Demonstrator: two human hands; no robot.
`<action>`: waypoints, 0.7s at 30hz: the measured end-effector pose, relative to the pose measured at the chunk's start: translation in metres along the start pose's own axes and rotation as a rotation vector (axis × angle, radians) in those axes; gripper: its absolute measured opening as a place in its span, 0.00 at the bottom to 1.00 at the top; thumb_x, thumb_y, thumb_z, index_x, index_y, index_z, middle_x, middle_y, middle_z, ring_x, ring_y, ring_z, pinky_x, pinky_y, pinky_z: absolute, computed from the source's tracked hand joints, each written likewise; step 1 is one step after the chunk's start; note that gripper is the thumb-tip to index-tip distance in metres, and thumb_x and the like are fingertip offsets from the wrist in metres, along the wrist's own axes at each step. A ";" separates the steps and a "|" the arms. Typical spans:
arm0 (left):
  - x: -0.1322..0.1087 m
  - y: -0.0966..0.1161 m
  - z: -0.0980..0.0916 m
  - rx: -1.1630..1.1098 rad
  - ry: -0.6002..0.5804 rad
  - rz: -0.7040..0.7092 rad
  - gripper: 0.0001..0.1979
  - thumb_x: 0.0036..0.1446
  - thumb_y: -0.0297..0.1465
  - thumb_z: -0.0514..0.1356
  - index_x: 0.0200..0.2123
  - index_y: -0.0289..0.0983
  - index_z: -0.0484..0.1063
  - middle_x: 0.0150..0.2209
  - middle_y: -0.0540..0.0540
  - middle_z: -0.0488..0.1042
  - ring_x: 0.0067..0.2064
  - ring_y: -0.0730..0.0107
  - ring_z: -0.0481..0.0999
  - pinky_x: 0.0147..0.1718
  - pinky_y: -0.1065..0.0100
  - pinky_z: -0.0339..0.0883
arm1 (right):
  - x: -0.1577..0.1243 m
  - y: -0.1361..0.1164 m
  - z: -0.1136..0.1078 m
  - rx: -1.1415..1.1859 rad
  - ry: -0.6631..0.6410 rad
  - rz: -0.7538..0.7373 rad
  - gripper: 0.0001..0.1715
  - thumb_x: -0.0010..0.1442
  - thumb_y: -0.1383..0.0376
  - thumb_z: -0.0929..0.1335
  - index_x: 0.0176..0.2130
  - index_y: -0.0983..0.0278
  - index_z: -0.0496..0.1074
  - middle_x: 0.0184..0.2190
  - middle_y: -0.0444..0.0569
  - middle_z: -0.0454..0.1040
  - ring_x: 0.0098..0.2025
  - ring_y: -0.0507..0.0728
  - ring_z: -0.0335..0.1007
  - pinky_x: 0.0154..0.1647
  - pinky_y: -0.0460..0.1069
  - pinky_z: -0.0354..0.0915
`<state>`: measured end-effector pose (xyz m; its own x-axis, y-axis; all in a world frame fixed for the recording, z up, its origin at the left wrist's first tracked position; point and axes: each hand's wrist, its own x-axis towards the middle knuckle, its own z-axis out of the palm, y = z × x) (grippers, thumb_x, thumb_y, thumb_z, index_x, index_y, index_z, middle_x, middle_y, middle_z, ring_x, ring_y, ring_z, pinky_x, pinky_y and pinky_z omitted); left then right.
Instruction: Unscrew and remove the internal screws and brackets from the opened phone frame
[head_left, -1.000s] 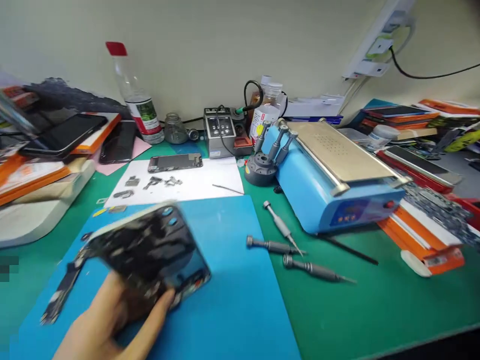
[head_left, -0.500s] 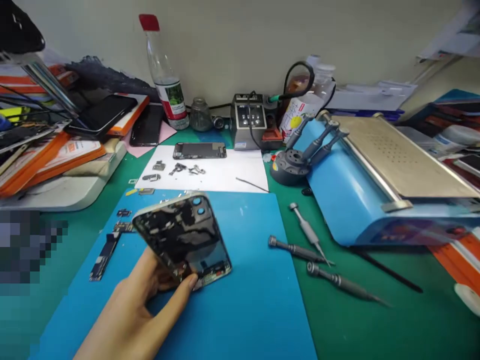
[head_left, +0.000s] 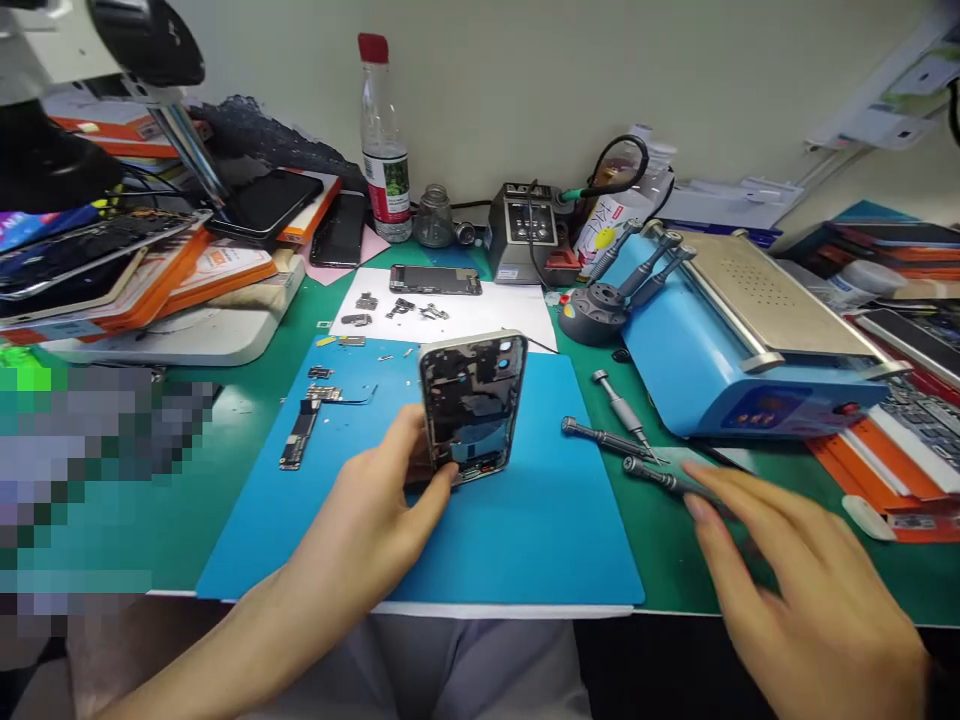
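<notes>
Phone housing point(head_left: 469, 400), pinched in the left hand point(head_left: 394, 490), stands tilted over the blue mat point(head_left: 517, 550), fittings point(head_left: 486, 467) left inside, a circuit board point(head_left: 298, 437) lying out. The right hand point(head_left: 799, 565) is at a screwdriver point(head_left: 651, 475); whether gripping, I can't tell

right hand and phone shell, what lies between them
Head view: the blue mat, then grey screwdrivers, one crossing the mat's right edge, lie between the right hand and phone shell.
</notes>
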<state>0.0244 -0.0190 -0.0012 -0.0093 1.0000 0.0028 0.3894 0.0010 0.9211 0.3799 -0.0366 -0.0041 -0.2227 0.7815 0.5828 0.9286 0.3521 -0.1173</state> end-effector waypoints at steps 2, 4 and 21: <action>0.002 0.002 -0.001 -0.026 -0.018 0.024 0.12 0.72 0.31 0.60 0.56 0.46 0.69 0.54 0.47 0.86 0.54 0.56 0.88 0.46 0.63 0.82 | 0.042 -0.013 0.015 -0.039 -0.022 -0.094 0.18 0.76 0.60 0.68 0.62 0.54 0.78 0.53 0.51 0.83 0.53 0.68 0.81 0.55 0.61 0.72; 0.003 0.003 -0.002 -0.026 -0.022 0.041 0.11 0.71 0.29 0.59 0.54 0.46 0.68 0.51 0.47 0.86 0.53 0.56 0.88 0.45 0.63 0.81 | 0.072 -0.021 0.029 -0.105 -0.042 -0.124 0.17 0.79 0.59 0.65 0.59 0.57 0.79 0.51 0.51 0.84 0.50 0.65 0.81 0.46 0.57 0.71; 0.001 -0.006 0.000 0.053 -0.061 0.100 0.08 0.75 0.29 0.53 0.52 0.47 0.66 0.38 0.49 0.83 0.33 0.55 0.83 0.24 0.64 0.57 | 0.101 -0.028 0.042 -0.031 -0.208 -0.233 0.21 0.78 0.49 0.63 0.53 0.53 0.81 0.51 0.49 0.85 0.49 0.63 0.83 0.38 0.55 0.73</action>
<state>0.0218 -0.0179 -0.0067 0.0868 0.9939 0.0682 0.4339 -0.0993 0.8955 0.3189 0.0542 0.0238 -0.4833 0.7716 0.4136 0.8534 0.5207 0.0259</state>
